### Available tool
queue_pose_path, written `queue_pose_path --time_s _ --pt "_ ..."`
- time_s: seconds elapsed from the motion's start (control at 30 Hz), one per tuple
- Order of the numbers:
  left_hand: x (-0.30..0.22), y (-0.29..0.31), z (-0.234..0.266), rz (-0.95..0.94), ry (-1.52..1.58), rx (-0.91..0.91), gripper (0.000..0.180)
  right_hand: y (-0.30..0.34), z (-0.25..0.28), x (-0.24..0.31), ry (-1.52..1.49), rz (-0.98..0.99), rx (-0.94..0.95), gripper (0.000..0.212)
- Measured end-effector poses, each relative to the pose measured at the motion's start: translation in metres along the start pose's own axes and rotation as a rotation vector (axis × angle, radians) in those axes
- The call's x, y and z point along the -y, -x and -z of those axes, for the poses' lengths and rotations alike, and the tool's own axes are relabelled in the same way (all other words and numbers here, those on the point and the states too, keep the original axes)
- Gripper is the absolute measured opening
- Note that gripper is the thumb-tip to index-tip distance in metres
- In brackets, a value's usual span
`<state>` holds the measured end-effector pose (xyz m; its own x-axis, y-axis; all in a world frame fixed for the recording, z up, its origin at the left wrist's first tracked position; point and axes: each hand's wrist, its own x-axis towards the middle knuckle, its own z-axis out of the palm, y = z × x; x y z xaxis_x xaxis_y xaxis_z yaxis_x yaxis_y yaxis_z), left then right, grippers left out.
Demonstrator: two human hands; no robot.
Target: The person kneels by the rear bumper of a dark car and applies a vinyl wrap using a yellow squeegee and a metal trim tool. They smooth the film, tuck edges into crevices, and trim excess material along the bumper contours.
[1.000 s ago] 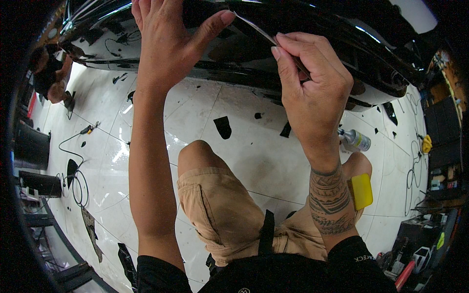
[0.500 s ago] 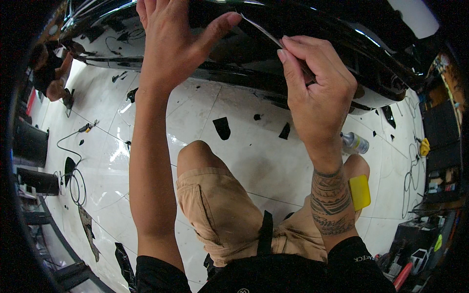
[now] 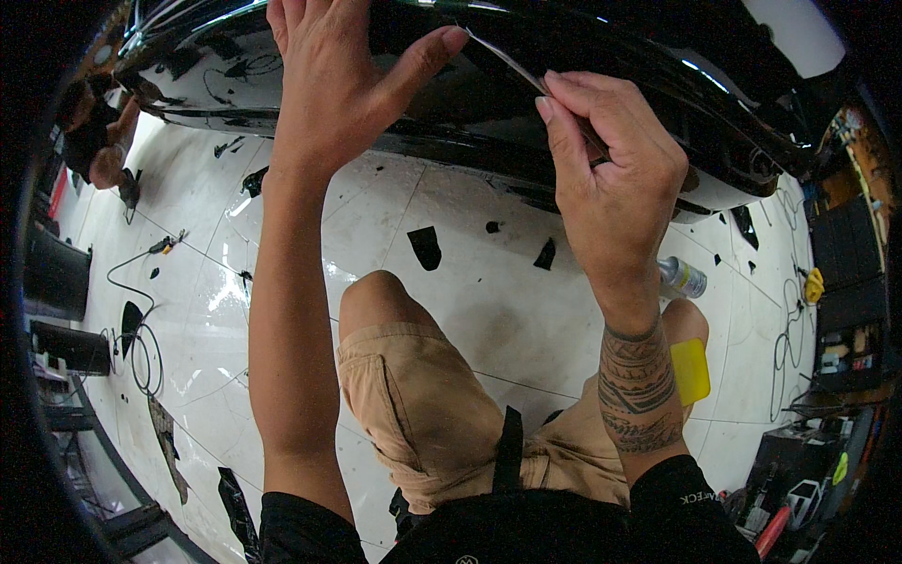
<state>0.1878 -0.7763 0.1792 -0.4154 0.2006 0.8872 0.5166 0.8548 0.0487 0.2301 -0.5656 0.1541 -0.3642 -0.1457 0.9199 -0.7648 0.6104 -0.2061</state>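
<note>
A glossy black car body panel stretches across the top of the view. My left hand lies against it with thumb spread out to the right; its fingertips run past the upper edge. My right hand is closed, thumb and fingers pinching the lower end of a thin, pale-edged strip. This strip slants up and left across the panel, its upper end close to my left thumb. Whether it is a lifted film edge or a thin blade, I cannot tell.
Black scraps lie scattered over the white tiled floor. A bottle rests beyond my right knee, and a yellow card sits beside that leg. At far left are another person and a looped hose.
</note>
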Motion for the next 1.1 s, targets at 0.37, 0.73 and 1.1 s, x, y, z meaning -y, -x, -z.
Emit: queue_pose_path --time_s 0.37,0.73,1.1 --pt "0.0003 -0.0002 0.0004 0.009 0.000 0.015 0.075 0.0000 -0.0025 -0.0003 -0.014 -0.004 -0.015 0.014" --pt "-0.0021 0.0000 -0.0013 0.052 0.016 0.025 0.076 0.0005 -0.0013 0.0015 -0.023 -0.040 -0.007 0.014" --pt "-0.0011 -0.0003 -0.0006 0.025 0.006 0.022 0.075 0.0020 -0.0019 0.0010 -0.002 -0.046 0.002 0.014"
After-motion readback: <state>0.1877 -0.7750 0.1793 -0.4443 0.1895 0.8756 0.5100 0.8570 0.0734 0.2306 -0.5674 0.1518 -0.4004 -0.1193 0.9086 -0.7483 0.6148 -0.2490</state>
